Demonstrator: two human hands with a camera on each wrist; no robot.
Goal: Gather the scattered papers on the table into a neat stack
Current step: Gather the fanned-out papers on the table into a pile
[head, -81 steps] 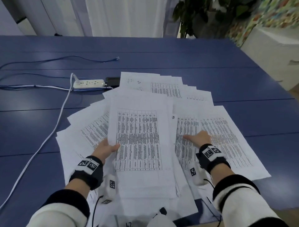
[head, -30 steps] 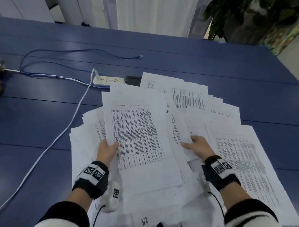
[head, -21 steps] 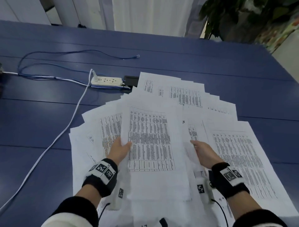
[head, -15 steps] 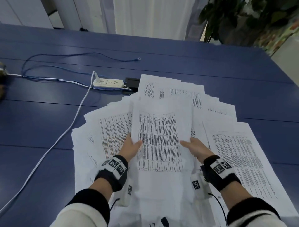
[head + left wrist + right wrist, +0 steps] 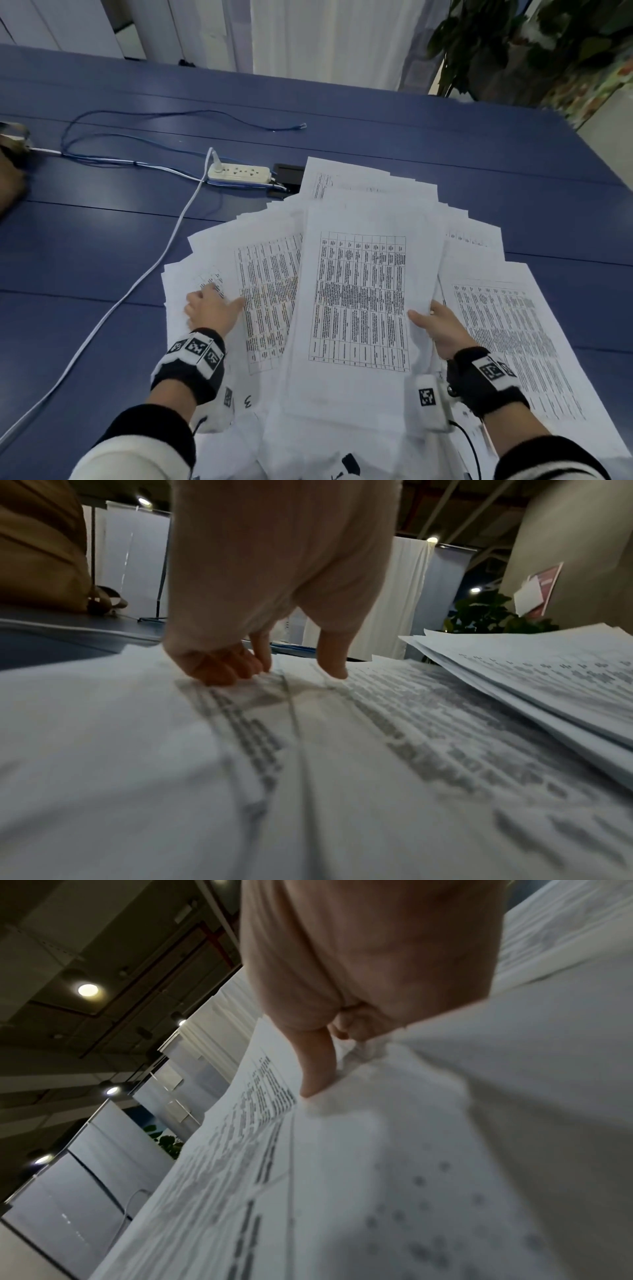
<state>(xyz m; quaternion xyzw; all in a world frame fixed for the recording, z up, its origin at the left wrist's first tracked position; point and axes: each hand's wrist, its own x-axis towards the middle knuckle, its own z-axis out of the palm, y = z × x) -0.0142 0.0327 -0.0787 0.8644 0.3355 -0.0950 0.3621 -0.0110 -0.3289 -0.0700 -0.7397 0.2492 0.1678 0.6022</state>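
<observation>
White printed sheets lie fanned over the blue table (image 5: 445,137). A centre bundle of papers (image 5: 359,298) sits slightly raised on top. My right hand (image 5: 436,325) grips its right edge, thumb (image 5: 316,1074) on top and the other fingers hidden beneath. My left hand (image 5: 214,303) is off the bundle and rests on the left sheets (image 5: 267,294); its bent fingertips (image 5: 222,672) press on the paper. More sheets spread to the right (image 5: 507,335) and behind (image 5: 370,185). The bundle's edge (image 5: 514,669) shows to the right in the left wrist view.
A white power strip (image 5: 239,173) and a black device (image 5: 287,174) lie just beyond the papers. A white cable (image 5: 144,277) runs diagonally to the near left edge, and a blue cable (image 5: 171,114) loops further back. A potted plant (image 5: 513,51) stands past the far right corner.
My left hand has let go of the centre bundle's left edge and moved left onto the spread sheets. My right hand has closed on the bundle's right edge and holds it alone.
</observation>
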